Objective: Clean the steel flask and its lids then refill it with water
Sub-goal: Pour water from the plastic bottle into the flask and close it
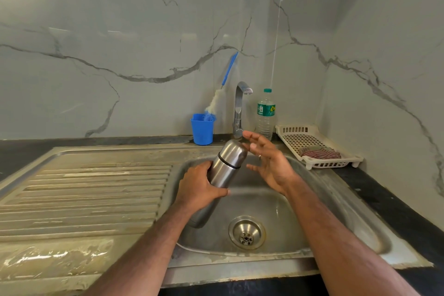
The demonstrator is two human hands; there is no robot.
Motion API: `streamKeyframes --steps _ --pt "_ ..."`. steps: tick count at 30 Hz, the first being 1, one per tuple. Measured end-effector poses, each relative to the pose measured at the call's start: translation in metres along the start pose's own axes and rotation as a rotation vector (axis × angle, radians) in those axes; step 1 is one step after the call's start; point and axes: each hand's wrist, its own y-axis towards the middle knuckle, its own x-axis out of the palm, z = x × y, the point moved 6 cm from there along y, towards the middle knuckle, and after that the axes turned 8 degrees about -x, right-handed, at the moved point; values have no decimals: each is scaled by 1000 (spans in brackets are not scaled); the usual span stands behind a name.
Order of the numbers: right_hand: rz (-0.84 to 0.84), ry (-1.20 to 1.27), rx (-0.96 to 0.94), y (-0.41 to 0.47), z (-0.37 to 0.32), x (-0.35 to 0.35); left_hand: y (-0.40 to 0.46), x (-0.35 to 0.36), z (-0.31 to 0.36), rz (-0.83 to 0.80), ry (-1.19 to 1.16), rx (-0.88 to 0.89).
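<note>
A steel flask [222, 173] with its outer lid [234, 152] on is held tilted over the sink basin [288, 211]. My left hand [198, 187] grips the flask's body around the middle. My right hand [266, 163] hovers just right of the lid, fingers spread and straight, holding nothing. The tap [239, 108] stands behind the flask; no water runs from it.
A blue cup [202, 130] holding a bottle brush [219, 96] stands left of the tap. A plastic water bottle [265, 113] is to its right. A cream tray [312, 138] holds a striped cloth [319, 152]. The ribbed drainboard [84, 194] lies left; the drain [247, 233] below.
</note>
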Motion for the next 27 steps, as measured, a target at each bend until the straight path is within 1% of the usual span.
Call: streamKeyframes --steps 2,4,6,8,11,12,13,15,17,20,22,24,27 --pt "-91 -26 2 0 3 5 0 1 0 -18 2 1" --pt "-116 -70 -4 1 6 7 0 1 0 -29 6 -9" --pt "-54 -103 -22 2 3 4 -1 2 -1 -39 13 -21" --pt "45 -161 -62 2 -2 3 -2 4 0 -37 16 -19" --pt "236 -388 -117 2 -6 12 -2 3 1 -25 32 -19" --pt "272 -442 -123 3 -7 16 -1 3 2 -25 29 -17" --pt "268 -464 -109 5 -5 20 -1 4 3 -30 22 -13" --pt "171 -414 -45 7 2 24 -1 5 5 -35 14 -5" --pt "77 -262 11 6 6 22 -1 4 6 -31 3 -7" --pt "-7 -37 25 3 7 10 0 3 5 -31 -12 -17" --pt "-72 -24 23 1 4 8 1 1 4 -34 -16 -27" --pt "-63 -70 -6 1 3 6 1 1 3 -36 -17 -37" --pt "115 -155 -55 2 2 4 0 1 2 -36 -13 -38"
